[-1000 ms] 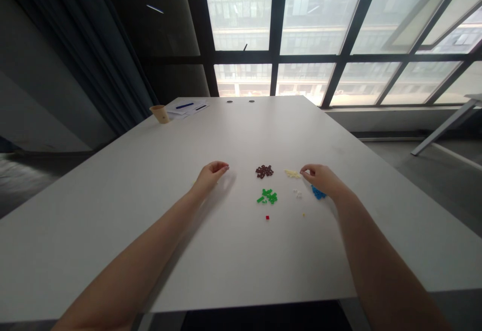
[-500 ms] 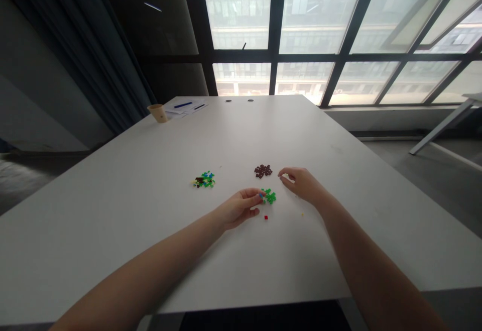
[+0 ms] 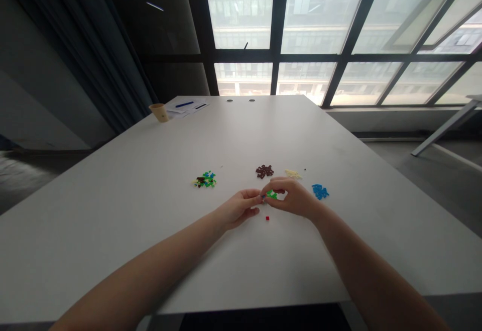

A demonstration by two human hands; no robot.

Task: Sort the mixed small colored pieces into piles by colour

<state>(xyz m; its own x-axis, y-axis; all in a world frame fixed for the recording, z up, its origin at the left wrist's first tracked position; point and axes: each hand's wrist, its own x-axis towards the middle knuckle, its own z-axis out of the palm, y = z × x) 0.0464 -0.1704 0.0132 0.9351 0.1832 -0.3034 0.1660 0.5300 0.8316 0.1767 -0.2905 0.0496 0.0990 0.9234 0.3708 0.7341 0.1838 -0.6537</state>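
My left hand (image 3: pixel 243 208) pinches a small blue plastic brick (image 3: pixel 262 196) between thumb and fingers, just above the table. At that same spot the fingertips of my right hand (image 3: pixel 288 195) close in from the right, touching or nearly touching the brick; anything they hold is too small to make out. Behind and under my right fingers lies a pile of green bricks (image 3: pixel 271 195), partly hidden. A single red brick (image 3: pixel 267 218) sits nearer to me. Dark brown bricks (image 3: pixel 264 171) form a pile just beyond my hands.
Pale yellow pieces (image 3: pixel 292 174) and blue bricks (image 3: pixel 320 191) lie in piles around my right hand. A mixed-colour pile (image 3: pixel 205 179) is to the left. On the white table (image 3: pixel 241 140), a tan cup (image 3: pixel 159 113) stands far left beside papers (image 3: pixel 188 107) and a blue pen (image 3: pixel 184 104).
My right hand has moved left and toward me, from beside the brown pile to my left fingertips. The pale yellow and blue piles now show. My left hand stays almost in place.
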